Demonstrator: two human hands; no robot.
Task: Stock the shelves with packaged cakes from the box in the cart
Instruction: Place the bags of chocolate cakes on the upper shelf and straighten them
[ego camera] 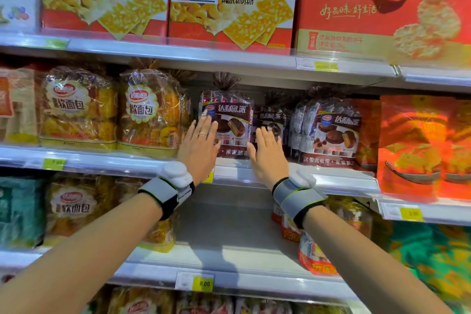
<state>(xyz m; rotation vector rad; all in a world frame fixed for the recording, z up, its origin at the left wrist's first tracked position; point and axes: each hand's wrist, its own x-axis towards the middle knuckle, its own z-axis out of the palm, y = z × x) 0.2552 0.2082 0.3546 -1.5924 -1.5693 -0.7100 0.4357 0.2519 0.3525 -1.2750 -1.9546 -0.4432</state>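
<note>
A brown bag of packaged cakes stands upright on the middle shelf. My left hand lies flat against its lower left front, fingers spread. My right hand is flat with fingers apart just right of that bag, in front of a second brown cake bag set further back. A third cake bag stands to the right. Neither hand grips anything. The box and the cart are out of view.
Yellow soft-bread bags fill the middle shelf's left side, orange packs its right. Big biscuit boxes sit on the top shelf. The shelf below has a bare stretch between bread bags and red packs.
</note>
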